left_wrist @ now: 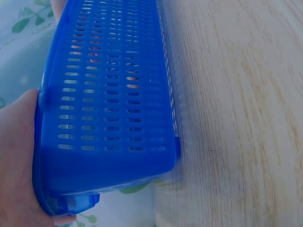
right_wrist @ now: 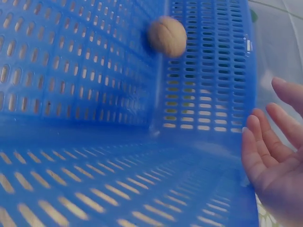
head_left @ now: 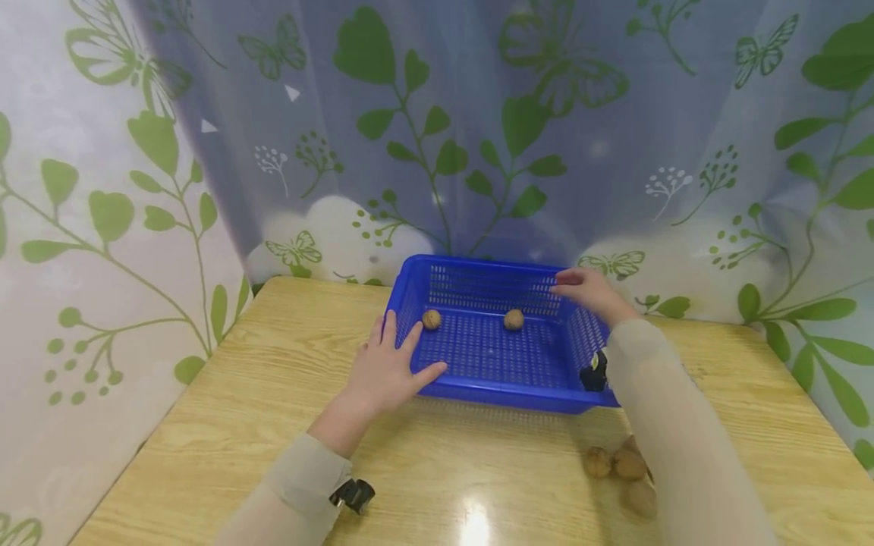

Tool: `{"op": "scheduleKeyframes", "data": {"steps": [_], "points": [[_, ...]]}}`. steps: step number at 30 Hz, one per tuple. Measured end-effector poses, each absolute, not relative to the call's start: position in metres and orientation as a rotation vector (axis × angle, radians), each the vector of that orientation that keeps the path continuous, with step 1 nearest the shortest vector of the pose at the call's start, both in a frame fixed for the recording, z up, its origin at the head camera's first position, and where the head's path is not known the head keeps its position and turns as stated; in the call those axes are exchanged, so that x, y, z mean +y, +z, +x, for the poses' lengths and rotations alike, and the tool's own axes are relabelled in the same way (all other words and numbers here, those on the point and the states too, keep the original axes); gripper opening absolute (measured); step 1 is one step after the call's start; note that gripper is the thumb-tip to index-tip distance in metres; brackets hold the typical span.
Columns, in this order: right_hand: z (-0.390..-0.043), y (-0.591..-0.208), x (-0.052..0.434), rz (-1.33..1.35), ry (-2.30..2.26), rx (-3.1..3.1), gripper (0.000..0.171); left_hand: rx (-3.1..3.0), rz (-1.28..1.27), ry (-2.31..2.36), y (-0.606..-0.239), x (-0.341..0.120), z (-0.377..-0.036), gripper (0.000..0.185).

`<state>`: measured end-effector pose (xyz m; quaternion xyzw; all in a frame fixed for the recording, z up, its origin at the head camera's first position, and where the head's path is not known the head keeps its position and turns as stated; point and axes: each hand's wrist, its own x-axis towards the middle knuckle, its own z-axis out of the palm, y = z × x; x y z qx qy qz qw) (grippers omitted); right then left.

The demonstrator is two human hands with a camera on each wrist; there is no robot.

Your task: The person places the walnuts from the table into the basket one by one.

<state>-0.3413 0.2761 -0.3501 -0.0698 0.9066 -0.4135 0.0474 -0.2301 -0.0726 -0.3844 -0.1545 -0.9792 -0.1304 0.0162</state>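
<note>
A blue plastic basket (head_left: 505, 390) with slotted walls stands on the wooden table. Inside it lie two walnuts, one walnut (head_left: 432, 319) near the left wall and another walnut (head_left: 514, 320) by the back wall; the right wrist view shows a single walnut (right_wrist: 167, 37). My left hand (head_left: 385, 371), fingers spread, rests on the basket's left rim. Above the back right corner is my right hand (head_left: 592, 292), its fingers loosely bent and nothing in them. In the right wrist view those fingers are at the rim; whether they touch it I cannot tell.
Several walnuts (head_left: 629, 464) lie on the table (head_left: 437, 470) in front of the basket's right end, partly hidden by the right sleeve (head_left: 683, 432). Behind the table hangs a curtain (head_left: 464, 205) printed with leaves and butterflies. Black wrist devices (head_left: 353, 495) sit at both cuffs.
</note>
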Motion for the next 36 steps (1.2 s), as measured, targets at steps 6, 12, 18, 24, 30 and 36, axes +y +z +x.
{"op": "scheduleKeyframes", "data": {"steps": [6,12,18,24,30,36], "points": [[-0.331,-0.336,0.284,-0.208,-1.289,2.724,0.052,-3.025,-0.483,-0.415,-0.385,-0.073,-0.23,0.085],[-0.313,-0.318,0.293,-0.207,-1.367,2.673,0.057,-3.024,-0.494,-0.41,-0.385,-0.072,-0.23,0.085],[-0.294,-0.312,0.307,-0.249,-1.323,2.684,0.061,-3.029,-0.496,-0.416,-0.385,-0.072,-0.23,0.085],[-0.27,-0.317,0.321,-0.256,-1.321,2.668,0.064,-3.031,-0.505,-0.393,-0.384,-0.072,-0.23,0.085],[-0.249,-0.333,0.335,-0.232,-1.33,2.65,0.065,-3.046,-0.504,-0.408,-0.382,-0.072,-0.23,0.085],[-0.229,-0.341,0.347,-0.222,-1.315,2.689,0.064,-3.049,-0.508,-0.389,-0.383,-0.072,-0.229,0.085]]}}
